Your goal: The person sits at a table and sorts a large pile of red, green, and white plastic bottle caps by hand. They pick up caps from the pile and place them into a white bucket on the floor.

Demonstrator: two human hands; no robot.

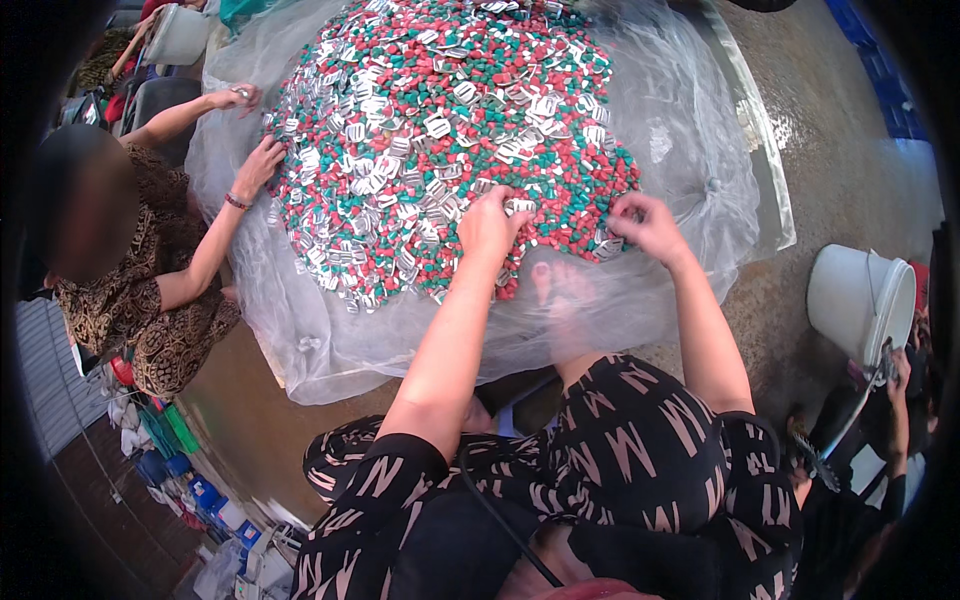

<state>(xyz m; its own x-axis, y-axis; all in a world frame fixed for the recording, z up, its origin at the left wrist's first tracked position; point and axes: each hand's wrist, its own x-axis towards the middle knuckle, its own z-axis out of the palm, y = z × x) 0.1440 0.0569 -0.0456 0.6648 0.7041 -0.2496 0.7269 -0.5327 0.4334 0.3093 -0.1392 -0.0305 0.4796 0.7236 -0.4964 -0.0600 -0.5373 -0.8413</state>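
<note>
A wide heap of small red and green chips (560, 180) mixed with silvery slotted metal buckles (438, 125) is spread in front of me. At the heap's near edge, my left hand (487, 230) is closed, with a metal buckle (519, 206) between thumb and fingers. Farther right, at the heap's right edge, my right hand (652, 230) has its fingers pinched together; whatever is in them is too blurred to make out. A few buckles (606, 243) lie just beside those fingertips.
Translucent mesh sheeting (690, 130) lies under the heap, over my bare foot. At left, a co-worker (170, 260) has both hands at the heap's edge. A white bucket (850, 300) stands at right, near another person's hand (897, 375). Another white bucket (178, 38) is at far left.
</note>
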